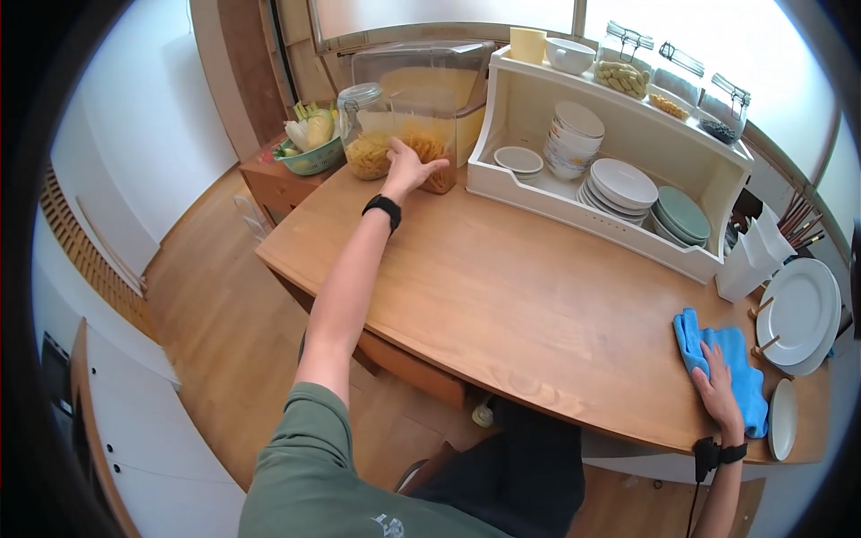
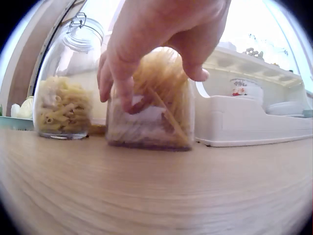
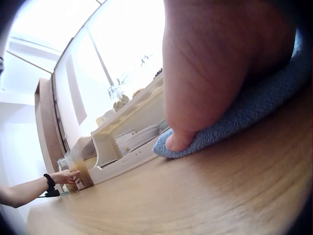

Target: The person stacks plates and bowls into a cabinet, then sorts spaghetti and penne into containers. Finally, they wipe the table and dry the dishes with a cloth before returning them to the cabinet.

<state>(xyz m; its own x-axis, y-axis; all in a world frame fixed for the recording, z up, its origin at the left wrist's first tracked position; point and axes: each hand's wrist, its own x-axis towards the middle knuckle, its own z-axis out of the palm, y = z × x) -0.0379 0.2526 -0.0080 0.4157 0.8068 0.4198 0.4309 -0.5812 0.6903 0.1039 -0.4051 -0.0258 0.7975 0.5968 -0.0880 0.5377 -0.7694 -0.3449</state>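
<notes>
At the far left end of the table, my left hand (image 1: 408,170) is spread in front of a clear square container of pasta (image 2: 161,122). In the left wrist view its fingers overlap the container's left front and the thumb is near the right side. The container's base stands on the table. Just left of it is a clip-top glass jar of short tube pasta (image 1: 366,157). My right hand (image 1: 716,386) lies with extended fingers on a folded blue cloth (image 1: 740,359) at the table's right end. The cloth rests on the wood, partly hidden under the palm.
A white shelf unit (image 1: 592,215) along the back holds bowls, stacked plates and jars. Behind the pasta stands a large clear-lidded bin (image 1: 466,85). A green basket of vegetables (image 1: 314,160) sits beyond the left edge. White plates (image 1: 798,309) stand in a rack on the right.
</notes>
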